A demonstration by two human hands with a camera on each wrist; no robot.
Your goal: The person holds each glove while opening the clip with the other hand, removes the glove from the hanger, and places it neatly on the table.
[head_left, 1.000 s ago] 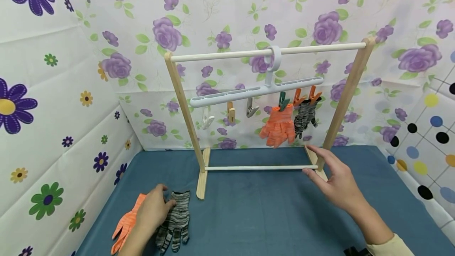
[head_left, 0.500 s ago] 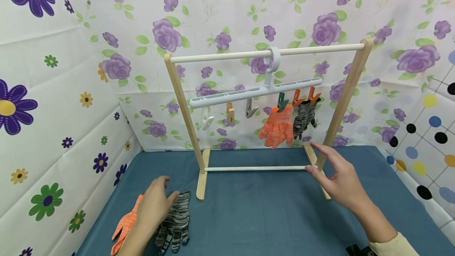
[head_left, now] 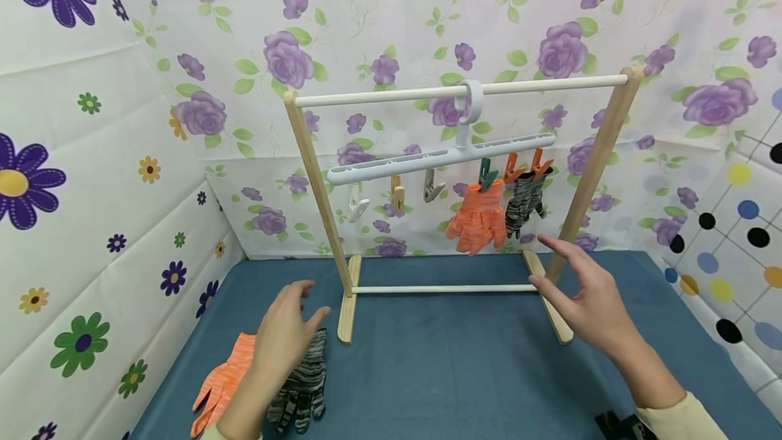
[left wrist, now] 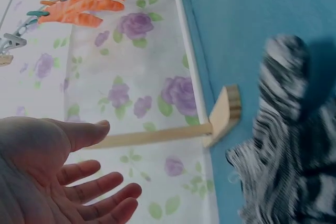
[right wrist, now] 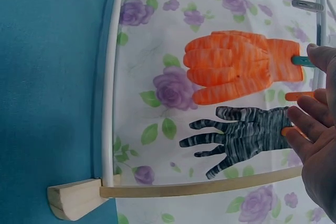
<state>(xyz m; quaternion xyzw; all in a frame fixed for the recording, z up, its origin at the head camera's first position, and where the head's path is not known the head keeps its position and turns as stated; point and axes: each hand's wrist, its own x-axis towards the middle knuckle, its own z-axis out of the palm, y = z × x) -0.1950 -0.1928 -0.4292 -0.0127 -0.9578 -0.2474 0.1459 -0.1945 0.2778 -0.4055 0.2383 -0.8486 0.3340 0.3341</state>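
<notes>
My left hand (head_left: 282, 338) hovers above two knitted gloves on the table, its fingers loosely bent and holding nothing. One is an orange glove (head_left: 221, 382), partly behind the forearm; the other is a black-and-grey glove (head_left: 309, 382). My right hand (head_left: 588, 301), fingers spread and holding nothing, is in front of the rack's right leg. From a light-grey hanger (head_left: 397, 167), a green clothespin (head_left: 487, 175) holds a second orange glove (right wrist: 236, 66). Orange clothespins (head_left: 540, 163) hold a second black-and-grey glove (right wrist: 252, 132) beside it.
A wooden rack (head_left: 311, 178) with white rods carries the hanger. White (head_left: 356, 204), wooden (head_left: 398, 194) and grey clothespins (head_left: 432, 186) hang on its left half. Floral cloth walls (head_left: 379, 12) enclose the blue table (head_left: 440, 372). A black object (head_left: 620, 425) lies near the right sleeve.
My left hand has risen off the gloves on the table and moved right and forward, with nothing in it. My right hand has shifted slightly right. The hanging gloves look the same.
</notes>
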